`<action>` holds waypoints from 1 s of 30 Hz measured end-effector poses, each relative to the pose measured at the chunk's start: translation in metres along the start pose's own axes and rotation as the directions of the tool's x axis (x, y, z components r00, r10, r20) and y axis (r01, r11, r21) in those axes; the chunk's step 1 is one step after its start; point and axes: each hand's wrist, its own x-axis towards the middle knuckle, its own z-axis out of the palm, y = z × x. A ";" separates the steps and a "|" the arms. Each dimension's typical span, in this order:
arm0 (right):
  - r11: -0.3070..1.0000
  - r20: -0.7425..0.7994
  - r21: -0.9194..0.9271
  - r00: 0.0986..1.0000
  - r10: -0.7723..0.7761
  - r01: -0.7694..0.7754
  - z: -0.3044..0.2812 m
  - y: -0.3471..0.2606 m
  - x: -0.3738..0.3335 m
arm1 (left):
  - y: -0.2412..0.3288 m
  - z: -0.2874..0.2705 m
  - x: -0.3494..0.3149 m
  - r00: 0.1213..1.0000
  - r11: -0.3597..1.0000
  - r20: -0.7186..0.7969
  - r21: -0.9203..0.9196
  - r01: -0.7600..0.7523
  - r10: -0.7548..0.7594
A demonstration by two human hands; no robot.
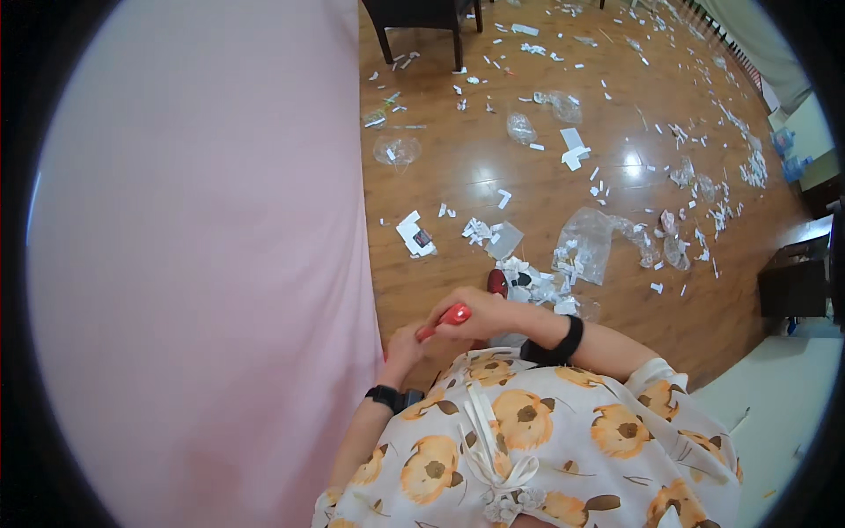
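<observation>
My right hand (471, 308) is closed around a red handle (457, 313) whose rounded, glossy end pokes out of the grip. Lower and to the left, my left hand (405, 346) is closed on the same handle, and a bit of red shows between the two hands. Whatever the handle belongs to is hidden behind my hands and the pink cloth's edge, so its kind does not show. Both wrists wear black bands. The pink cloth (220, 220) hangs close beside my left hand. A red shoe (497, 282) shows just beyond my right hand.
White scraps (541, 286) and clear plastic bags (584, 246) litter the wooden floor (440, 167). A dark chair (421, 18) stands at the far left of the floor. Blue water bottles (795, 167) and dark furniture (792, 282) line the right side.
</observation>
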 end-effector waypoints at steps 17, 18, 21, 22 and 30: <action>0.922 -0.339 -0.388 0.930 -0.145 0.002 -0.187 -0.081 -0.044 | 0.174 -0.060 0.205 0.888 0.889 0.087 0.035 -0.456 0.452; 0.931 -0.312 -0.363 0.945 -0.099 -0.022 -0.190 -0.084 -0.040 | 0.156 -0.061 0.210 0.888 0.893 0.094 -0.034 -0.449 0.450; 0.966 -0.391 -0.204 0.891 -0.230 0.159 -0.190 -0.043 -0.012 | 0.130 -0.070 0.216 0.912 0.922 0.142 -0.013 -0.387 0.385; 0.965 -0.396 -0.204 0.888 -0.234 0.163 -0.189 -0.032 -0.002 | 0.120 -0.075 0.215 0.941 0.945 0.153 0.076 -0.317 0.303; 0.986 -0.213 -0.165 0.977 -0.012 -0.024 -0.153 -0.001 0.055 | 0.036 -0.072 0.200 0.970 0.972 0.155 0.115 -0.207 0.188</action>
